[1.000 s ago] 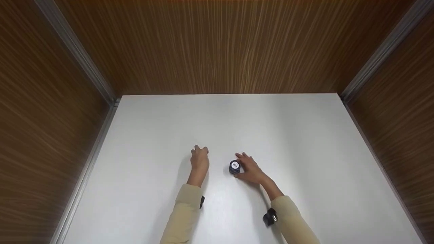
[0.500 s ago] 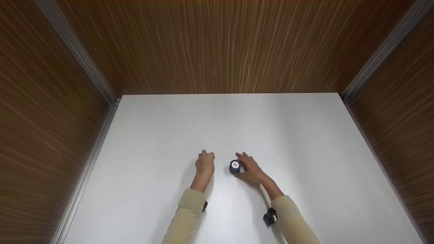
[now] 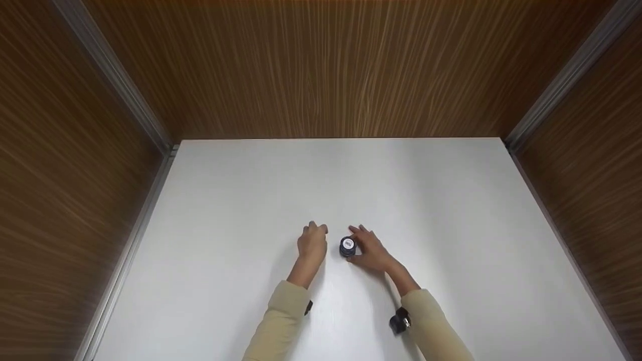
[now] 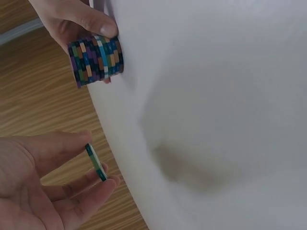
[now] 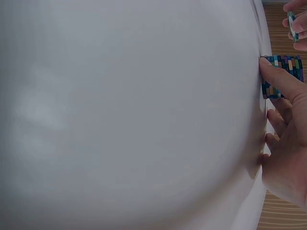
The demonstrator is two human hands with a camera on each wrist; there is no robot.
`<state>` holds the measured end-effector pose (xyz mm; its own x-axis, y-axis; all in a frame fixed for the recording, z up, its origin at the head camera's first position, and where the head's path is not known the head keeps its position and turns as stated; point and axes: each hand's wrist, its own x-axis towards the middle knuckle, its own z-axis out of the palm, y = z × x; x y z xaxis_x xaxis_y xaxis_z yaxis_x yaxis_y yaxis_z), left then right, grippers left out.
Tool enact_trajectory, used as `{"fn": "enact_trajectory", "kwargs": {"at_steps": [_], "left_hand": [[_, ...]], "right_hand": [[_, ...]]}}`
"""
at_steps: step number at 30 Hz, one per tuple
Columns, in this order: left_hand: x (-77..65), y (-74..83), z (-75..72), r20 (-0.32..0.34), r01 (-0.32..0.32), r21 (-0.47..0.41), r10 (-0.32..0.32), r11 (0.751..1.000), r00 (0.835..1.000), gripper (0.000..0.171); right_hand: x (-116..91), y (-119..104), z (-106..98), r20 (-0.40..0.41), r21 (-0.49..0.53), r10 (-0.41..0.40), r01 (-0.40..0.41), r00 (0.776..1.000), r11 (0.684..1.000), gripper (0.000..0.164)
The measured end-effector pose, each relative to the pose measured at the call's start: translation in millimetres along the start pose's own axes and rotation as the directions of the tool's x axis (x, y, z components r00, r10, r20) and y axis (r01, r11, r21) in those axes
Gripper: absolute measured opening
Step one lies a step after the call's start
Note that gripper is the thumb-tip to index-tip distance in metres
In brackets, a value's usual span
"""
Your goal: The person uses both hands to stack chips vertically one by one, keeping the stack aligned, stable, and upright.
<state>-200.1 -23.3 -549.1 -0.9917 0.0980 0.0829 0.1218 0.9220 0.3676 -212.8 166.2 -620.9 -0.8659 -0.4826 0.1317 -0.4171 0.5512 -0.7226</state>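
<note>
A stack of poker chips (image 3: 347, 245) with multicoloured edges stands upright on the white table (image 3: 241, 200); its top chip has a white centre. My right hand (image 3: 371, 251) holds this stack low down, thumb on the near side and fingers on the far side. To the left, my left hand (image 3: 312, 243) is above the table, apart from the stack. In the left wrist view it pinches a single green-edged poker chip (image 4: 96, 162) between thumb and fingertips. That chip is hidden beneath the hand in the head view.
Brown wood-grain panels (image 3: 321, 70) enclose the table at the back and both sides, with grey metal strips (image 3: 115, 75) at the corners. A small black device (image 3: 399, 322) sits at the right sleeve cuff.
My left hand has moved right, closer to the stack, and slightly toward me. My right hand and the stack have stayed in place.
</note>
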Motion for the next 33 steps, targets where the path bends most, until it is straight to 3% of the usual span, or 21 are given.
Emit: {"fn": "enact_trajectory", "kwargs": {"at_steps": [9, 17, 22, 27, 33], "left_hand": [[-3.3, 17.5, -0.2, -0.061, -0.047, -0.020, 0.046, 0.999, 0.997, 0.017], [-3.9, 36.3, 9.8, -0.120, -0.098, 0.014, 0.099, 0.995, 0.988, 0.018], [-4.4, 47.4, 13.4, -0.099, -0.114, 0.028, 0.116, 0.993, 0.988, 0.023], [-6.8, 55.2, 19.9, -0.092, -0.141, 0.084, 0.148, 0.986, 0.985, 0.022], [-7.9, 59.4, 29.5, -0.195, -0.162, 0.142, 0.188, 0.976, 0.963, 0.016]], "right_hand": [[0, -5, -2, 0.017, -0.001, 0.027, -0.027, 0.999, 1.000, 0.044], [0, -1, -3, 0.015, 0.015, 0.017, -0.017, 1.000, 1.000, 0.042], [-1, 0, -4, 0.006, 0.016, 0.010, -0.010, 1.000, 1.000, 0.048], [-2, -1, -4, 0.017, 0.010, 0.001, -0.001, 1.000, 1.000, 0.064], [-2, -2, -4, 0.027, -0.005, -0.002, 0.002, 1.000, 1.000, 0.069]]}}
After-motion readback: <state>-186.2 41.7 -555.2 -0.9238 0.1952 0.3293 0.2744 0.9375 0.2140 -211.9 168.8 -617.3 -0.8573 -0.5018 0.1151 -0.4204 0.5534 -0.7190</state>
